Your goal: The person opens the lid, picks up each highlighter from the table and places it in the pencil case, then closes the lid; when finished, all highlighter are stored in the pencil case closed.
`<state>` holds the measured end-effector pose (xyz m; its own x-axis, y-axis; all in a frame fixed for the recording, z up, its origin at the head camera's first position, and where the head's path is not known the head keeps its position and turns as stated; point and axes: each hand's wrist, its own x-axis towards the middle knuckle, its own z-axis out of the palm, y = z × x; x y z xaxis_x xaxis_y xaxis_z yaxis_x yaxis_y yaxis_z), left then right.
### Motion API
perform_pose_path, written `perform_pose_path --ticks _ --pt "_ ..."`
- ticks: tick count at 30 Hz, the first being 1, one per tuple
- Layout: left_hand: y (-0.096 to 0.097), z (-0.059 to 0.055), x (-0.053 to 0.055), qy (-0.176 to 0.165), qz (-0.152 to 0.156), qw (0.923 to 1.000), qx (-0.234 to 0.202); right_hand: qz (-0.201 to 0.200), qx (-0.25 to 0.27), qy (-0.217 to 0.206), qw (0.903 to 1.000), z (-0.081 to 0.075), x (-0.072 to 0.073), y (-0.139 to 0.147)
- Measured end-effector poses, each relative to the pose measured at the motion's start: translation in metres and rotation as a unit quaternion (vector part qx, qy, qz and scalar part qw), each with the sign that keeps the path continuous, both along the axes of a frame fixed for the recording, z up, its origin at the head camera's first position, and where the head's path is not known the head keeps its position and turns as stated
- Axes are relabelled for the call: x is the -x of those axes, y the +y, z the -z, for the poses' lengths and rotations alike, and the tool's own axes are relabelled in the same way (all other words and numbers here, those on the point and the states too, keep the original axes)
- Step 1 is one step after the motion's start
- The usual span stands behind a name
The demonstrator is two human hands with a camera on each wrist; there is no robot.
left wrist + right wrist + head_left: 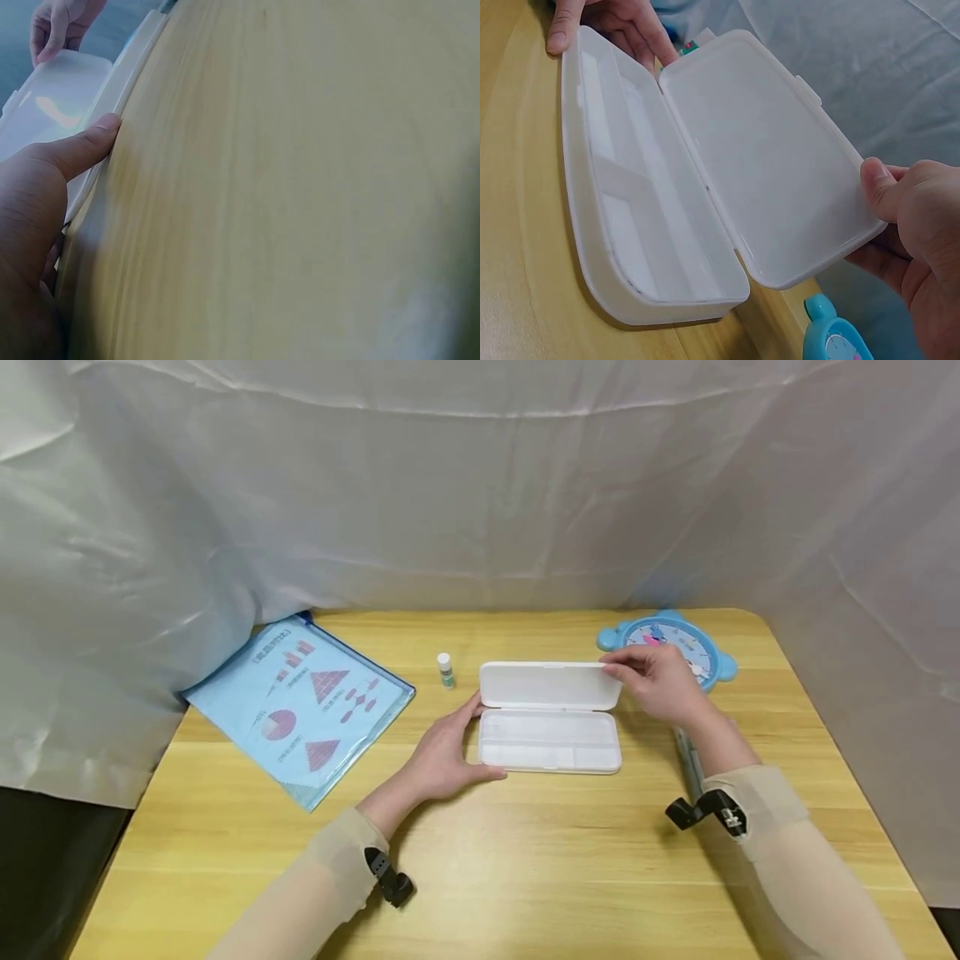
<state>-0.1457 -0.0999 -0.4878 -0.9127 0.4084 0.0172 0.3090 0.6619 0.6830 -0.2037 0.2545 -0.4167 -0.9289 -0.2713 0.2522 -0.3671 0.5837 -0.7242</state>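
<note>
My right hand (663,681) is pinching the raised lid (551,685) while my left hand (442,758) is gripping the white case's (550,741) left end, its long axis running left to right.

A pale, wrinkled sheet (420,493) hangs behind the wooden table (540,877) and along both its sides. A black patch (45,852) shows beyond the table's left edge. Soft light glints on the sheet's creases above the table.
</note>
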Motion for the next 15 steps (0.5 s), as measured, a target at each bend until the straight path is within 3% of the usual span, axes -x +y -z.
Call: perform_pose_path --ticks 15 --pt "-0.0021 0.0049 -0.0030 0.030 0.014 0.9992 -0.025 0.004 -0.009 -0.014 0.9998 -0.0021 -0.0006 -0.0010"
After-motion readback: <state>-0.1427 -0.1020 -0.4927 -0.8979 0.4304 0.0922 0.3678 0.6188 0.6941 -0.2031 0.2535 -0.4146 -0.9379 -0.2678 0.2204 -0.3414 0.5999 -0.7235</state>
